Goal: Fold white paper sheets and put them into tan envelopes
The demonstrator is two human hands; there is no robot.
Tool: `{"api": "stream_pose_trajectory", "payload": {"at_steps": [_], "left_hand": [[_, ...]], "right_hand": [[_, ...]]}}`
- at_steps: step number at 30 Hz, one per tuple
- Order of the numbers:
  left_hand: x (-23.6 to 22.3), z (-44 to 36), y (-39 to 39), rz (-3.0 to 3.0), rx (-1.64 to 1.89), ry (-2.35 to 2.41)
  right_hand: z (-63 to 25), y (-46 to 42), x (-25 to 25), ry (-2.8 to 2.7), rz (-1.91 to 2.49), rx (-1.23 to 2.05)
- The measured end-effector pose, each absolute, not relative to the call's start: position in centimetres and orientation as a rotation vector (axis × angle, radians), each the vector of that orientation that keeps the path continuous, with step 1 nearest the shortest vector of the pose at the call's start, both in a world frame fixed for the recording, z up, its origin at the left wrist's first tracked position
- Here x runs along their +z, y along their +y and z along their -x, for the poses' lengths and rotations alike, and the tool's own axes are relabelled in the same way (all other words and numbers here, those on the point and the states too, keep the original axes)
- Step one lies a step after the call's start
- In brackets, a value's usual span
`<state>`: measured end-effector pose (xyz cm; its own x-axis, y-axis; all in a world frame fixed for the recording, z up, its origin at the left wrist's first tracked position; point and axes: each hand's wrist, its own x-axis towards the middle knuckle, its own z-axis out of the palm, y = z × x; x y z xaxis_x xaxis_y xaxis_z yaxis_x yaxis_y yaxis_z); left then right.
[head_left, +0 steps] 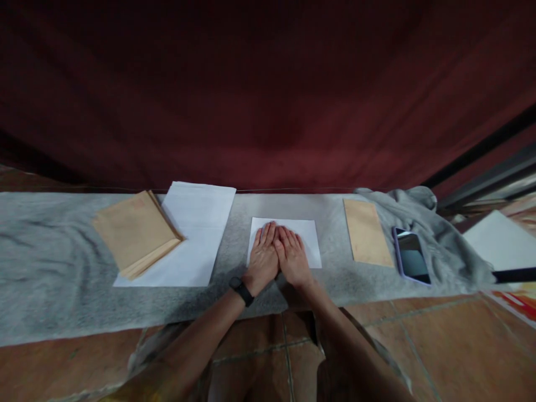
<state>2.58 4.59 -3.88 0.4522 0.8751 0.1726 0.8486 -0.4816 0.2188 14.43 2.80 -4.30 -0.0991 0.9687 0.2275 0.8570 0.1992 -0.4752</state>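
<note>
A folded white sheet of paper lies on the grey cloth in front of me. My left hand and my right hand rest flat on it side by side, fingers stretched out and touching each other, pressing the paper down. A black band sits on my left wrist. Neither hand holds anything.
To the left lies a stack of brown envelopes partly on a pile of white sheets. To the right are a single brown envelope, a phone and a bunched grey cloth. A dark red curtain hangs behind; tiled floor lies below.
</note>
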Motion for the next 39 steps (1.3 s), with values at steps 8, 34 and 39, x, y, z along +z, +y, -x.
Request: {"api": "stream_pose_trajectory", "payload": {"at_steps": [8,34,39], "left_hand": [[-3.4,-2.2,5.5,-2.528,0.364,1.659],[-2.8,0.0,6.9,-2.428,0.428,1.923],[-2.4,-1.6,5.8,-2.533,0.516,1.659]], "right_hand": [[-15.3,3.2,-4.6,-2.063,1.812,0.180],[-20.3,4.3,-5.1,-1.841,2.087,0.027],[-18.4,4.3,-4.0,-1.874,2.004,0.114]]}}
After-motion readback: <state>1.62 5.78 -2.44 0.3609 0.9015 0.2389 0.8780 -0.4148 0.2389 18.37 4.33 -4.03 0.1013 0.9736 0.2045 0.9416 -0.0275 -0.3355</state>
